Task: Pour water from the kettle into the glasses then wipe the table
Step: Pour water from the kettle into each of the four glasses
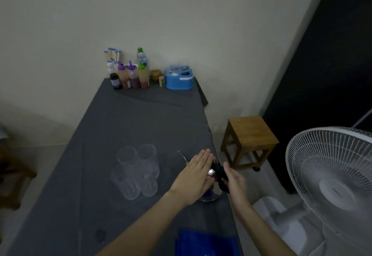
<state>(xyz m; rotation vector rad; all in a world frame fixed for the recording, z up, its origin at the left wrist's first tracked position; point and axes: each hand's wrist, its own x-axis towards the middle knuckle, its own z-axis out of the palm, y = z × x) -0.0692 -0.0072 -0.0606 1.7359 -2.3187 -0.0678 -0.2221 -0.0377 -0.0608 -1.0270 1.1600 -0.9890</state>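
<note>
Head view, from the left: four clear glasses (136, 172) stand bunched together at about 9 o'clock of the kettle, on a table (120, 118) covered with dark cloth. They are so close that their walls seem to touch. That packing is the first hazard, as a stream aimed at one rim could easily splash onto the cloth, and a nudge from the spout (183, 156) might topple several together.

Next, the left hand (196, 175) lies flat over the kettle (211, 173), fingers straight and together and gripping nothing. Whether the palm actually rests on the lid I cannot tell. If the kettle is hot, a palm there risks a flinch and a jolt.

At 3 o'clock of the kettle, the right hand (234, 181) stands edge-on against the black handle (220, 175). Its fingers look fairly straight, not yet wrapped round. Lifting before that grip is sound could let the kettle swing or slip.

The kettle sits close to the table's right edge, so a slip could send it to the floor. A blue cloth (205, 241) waits at 6 o'clock.
</note>
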